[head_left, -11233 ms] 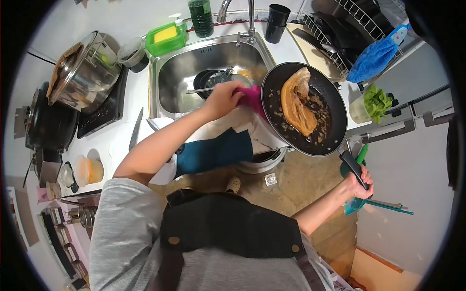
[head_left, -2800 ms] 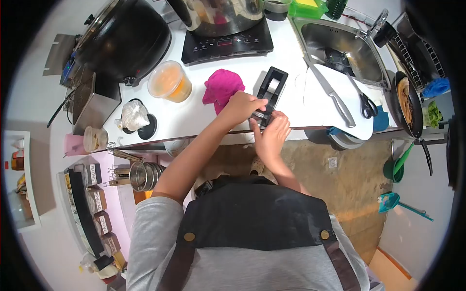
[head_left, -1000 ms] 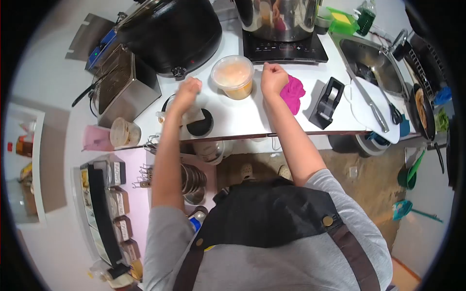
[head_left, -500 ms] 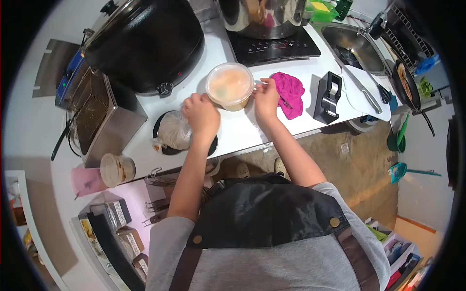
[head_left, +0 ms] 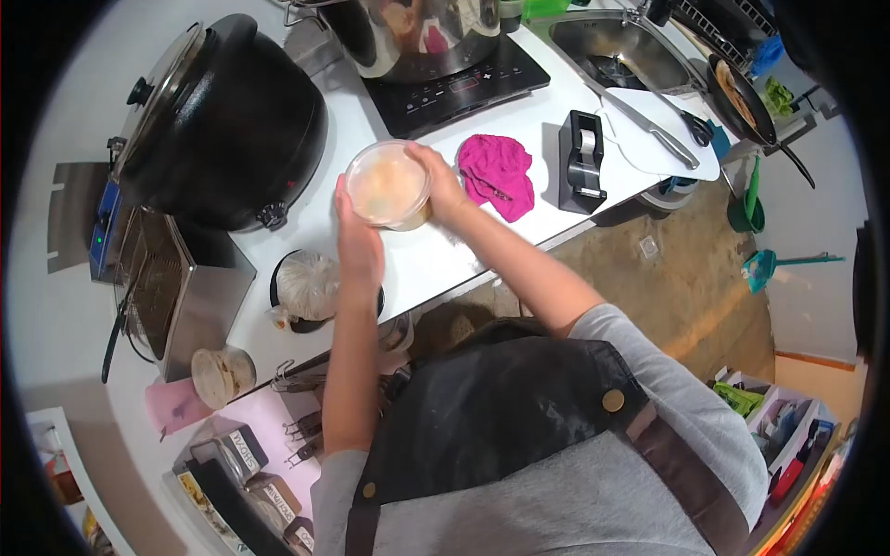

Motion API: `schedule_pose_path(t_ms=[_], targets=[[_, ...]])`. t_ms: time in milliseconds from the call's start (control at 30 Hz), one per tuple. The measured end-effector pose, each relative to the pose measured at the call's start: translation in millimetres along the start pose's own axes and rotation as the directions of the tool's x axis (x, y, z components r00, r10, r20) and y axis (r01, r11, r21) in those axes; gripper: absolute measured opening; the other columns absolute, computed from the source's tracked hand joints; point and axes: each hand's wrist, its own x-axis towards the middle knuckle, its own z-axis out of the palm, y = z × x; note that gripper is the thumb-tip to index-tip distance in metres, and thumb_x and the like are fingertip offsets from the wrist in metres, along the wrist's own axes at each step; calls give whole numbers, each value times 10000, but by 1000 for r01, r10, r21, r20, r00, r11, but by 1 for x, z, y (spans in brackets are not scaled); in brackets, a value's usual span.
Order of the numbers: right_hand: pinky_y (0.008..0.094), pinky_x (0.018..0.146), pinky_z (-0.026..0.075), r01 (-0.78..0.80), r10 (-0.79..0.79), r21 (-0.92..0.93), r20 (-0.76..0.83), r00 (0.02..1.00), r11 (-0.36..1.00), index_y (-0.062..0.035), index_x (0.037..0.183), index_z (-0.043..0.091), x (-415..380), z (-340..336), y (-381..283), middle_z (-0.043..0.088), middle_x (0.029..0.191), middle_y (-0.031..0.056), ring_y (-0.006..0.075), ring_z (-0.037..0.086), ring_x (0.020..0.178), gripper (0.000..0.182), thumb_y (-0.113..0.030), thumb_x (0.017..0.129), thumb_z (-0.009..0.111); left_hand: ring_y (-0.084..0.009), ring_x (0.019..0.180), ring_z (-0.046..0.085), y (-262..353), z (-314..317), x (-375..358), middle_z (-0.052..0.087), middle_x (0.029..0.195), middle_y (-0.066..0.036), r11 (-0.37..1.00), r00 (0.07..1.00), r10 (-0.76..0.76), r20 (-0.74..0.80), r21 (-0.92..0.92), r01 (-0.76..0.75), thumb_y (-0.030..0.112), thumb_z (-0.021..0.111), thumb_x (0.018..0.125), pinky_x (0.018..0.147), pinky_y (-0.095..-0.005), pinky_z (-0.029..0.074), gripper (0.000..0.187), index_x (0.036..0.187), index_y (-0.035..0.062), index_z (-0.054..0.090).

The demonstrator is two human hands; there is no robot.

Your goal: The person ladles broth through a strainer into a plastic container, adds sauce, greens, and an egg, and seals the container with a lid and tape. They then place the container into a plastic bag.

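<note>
A round clear plastic tub (head_left: 387, 183) with a lid and pale orange contents is between my two hands at the counter. My left hand (head_left: 360, 236) is pressed along its left side, thumb near the rim. On the opposite side my right hand (head_left: 438, 181) wraps the tub, with fingers at the lid's edge. Just right of it lies a crumpled magenta cloth (head_left: 498, 176). Below and left of my left hand, a tied plastic bag of food (head_left: 311, 285) rests on a dark round dish.
A large black cooker (head_left: 227, 130) and a fryer (head_left: 190, 278) stand at left. Behind the tub is a steel pot (head_left: 422, 37) on an induction hob (head_left: 454, 88). A tape dispenser (head_left: 582, 162), a knife (head_left: 654, 128) on a white board and a sink (head_left: 621, 51) are to the right.
Both hands have closed in around the tub, the left now along its side and the right over the lid edge. The camera view has turned and shifted.
</note>
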Motion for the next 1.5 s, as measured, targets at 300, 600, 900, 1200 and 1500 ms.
schedule_pose_path(t_ms=[300, 600, 900, 1200, 1500], targets=[[285, 677, 501, -273, 444, -461, 318, 837, 844, -32, 849, 643, 63, -18, -34, 659, 791, 76, 163, 616, 691, 290, -314, 826, 580, -193, 1396, 32, -46, 29, -69, -1, 1520, -72, 919, 964, 185, -193, 380, -101, 104, 441, 926, 1093, -409, 119, 701, 1459, 112, -14], [246, 536, 345, 535, -511, -706, 279, 813, 465, 4, 743, 568, -107, -88, -151, 504, 630, 19, 102, 459, 590, 324, -247, 915, 459, -192, 883, 560, -33, 162, -36, 586, 858, -90, 701, 962, 217, 164, 660, -271, 115, 568, 847, 785, -320, 436, 133, 895, 34, 661], [286, 748, 479, 122, -123, -170, 5, 992, 978, 126, 1067, 550, -148, -160, -116, 624, 880, 143, 174, 588, 779, 348, -128, 914, 368, -141, 735, 511, -103, 215, 15, 578, 721, -56, 617, 828, -536, 165, 746, 251, 434, 608, 833, 671, -270, 372, 437, 747, 9, 660], [310, 758, 484, 75, -57, 91, -191, 980, 993, 131, 1016, 561, -142, -156, -115, 637, 892, 198, 209, 602, 787, 452, -281, 916, 402, -182, 848, 405, -2, 180, -144, 415, 848, -33, 589, 936, -279, 216, 808, -11, 271, 617, 839, 791, -293, 330, 256, 674, 80, 660], [227, 569, 481, 100, -205, -313, -324, 924, 945, 45, 862, 665, -135, -148, -113, 657, 736, 100, 113, 584, 599, 236, -190, 847, 653, -194, 871, 449, -20, 122, -206, 481, 824, -42, 540, 881, -348, 320, 837, -91, 298, 604, 852, 825, -295, 335, 234, 734, 126, 709]])
